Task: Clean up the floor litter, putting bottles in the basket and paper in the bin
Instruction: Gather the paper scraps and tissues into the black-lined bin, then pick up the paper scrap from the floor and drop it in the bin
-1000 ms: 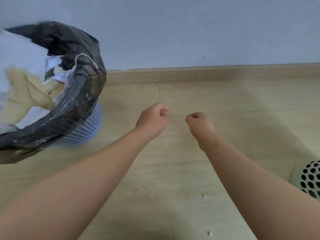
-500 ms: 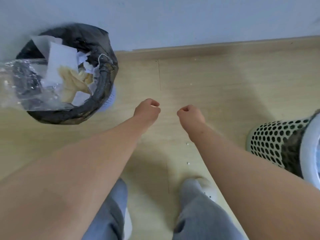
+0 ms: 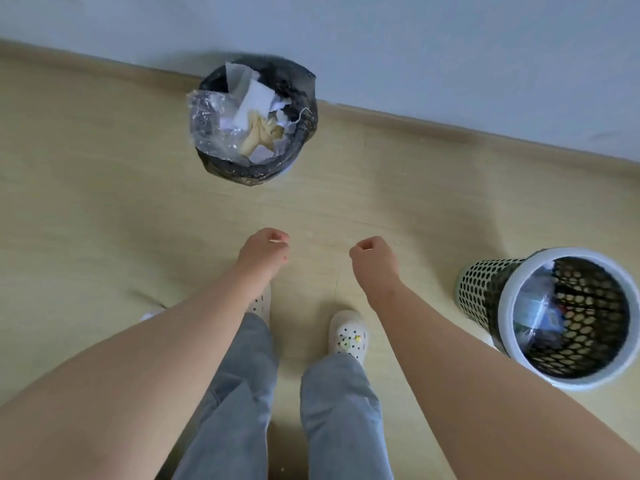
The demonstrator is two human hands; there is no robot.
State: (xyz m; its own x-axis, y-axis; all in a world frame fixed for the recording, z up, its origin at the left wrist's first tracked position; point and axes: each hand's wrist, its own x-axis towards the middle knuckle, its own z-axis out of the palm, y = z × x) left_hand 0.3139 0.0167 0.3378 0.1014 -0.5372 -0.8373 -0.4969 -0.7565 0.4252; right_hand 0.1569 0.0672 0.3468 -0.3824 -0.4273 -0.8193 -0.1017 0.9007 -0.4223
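The bin (image 3: 306,133), lined with a black bag, stands by the wall and holds white paper, a yellowish wad and clear plastic. At the right stands the white perforated basket (image 3: 483,289) with plastic bottles inside. My left hand (image 3: 265,252) and my right hand (image 3: 374,259) hang over the bare floor between them, fingers loosely curled, holding nothing. A small white scrap (image 3: 150,315) shows on the floor just beside my left forearm, partly hidden.
The wooden floor (image 3: 104,202) meets a skirting board and a pale wall (image 3: 415,46) at the back. My feet in white clogs (image 3: 348,336) and grey trousers stand below the hands.
The view has risen and pulled back from the bin; my legs and the whole basket have come into sight. Both hands stay curled and empty.
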